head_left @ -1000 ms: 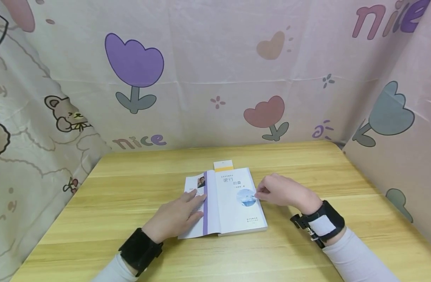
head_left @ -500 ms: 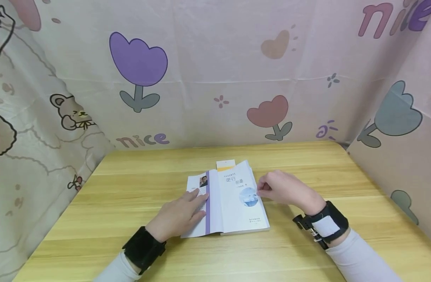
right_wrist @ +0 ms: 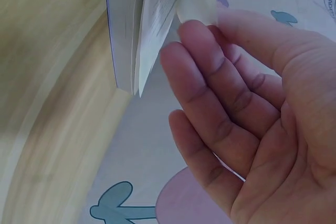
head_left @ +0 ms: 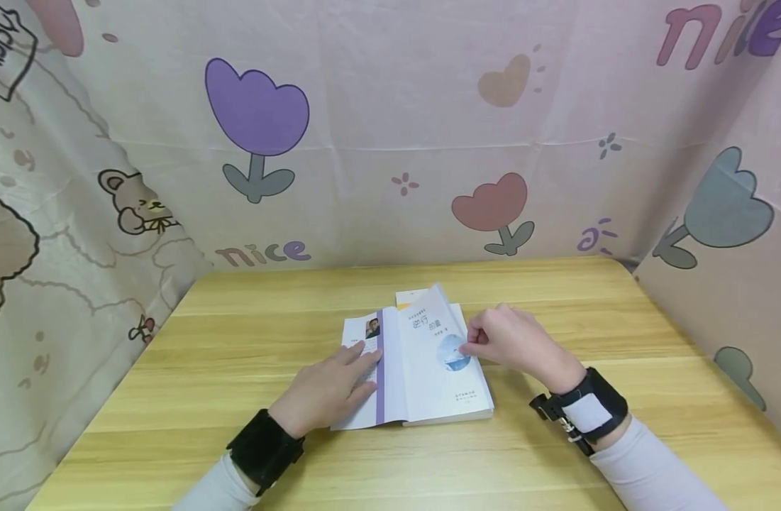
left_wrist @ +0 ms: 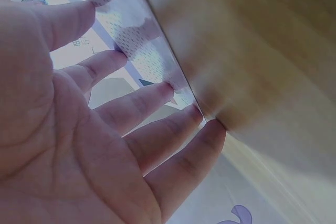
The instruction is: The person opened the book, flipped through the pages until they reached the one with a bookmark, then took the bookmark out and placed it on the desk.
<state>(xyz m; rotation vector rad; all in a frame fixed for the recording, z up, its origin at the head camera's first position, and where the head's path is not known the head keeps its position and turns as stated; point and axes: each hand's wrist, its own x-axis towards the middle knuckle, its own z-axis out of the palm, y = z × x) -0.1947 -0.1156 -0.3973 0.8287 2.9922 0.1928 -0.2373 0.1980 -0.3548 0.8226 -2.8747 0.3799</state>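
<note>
Head: 2 hands (head_left: 326, 389) on book (head_left: 428, 380)

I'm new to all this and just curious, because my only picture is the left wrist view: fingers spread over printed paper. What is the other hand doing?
Observer: The right hand is pinching the side edge of a page in an open book.
Visitor: Is that page lying flat?
Observer: No, its far corner stands up off the pages beneath.
Visitor: Anything else by the book?
Observer: A white card with a yellow band shows past the book's far edge.
</note>
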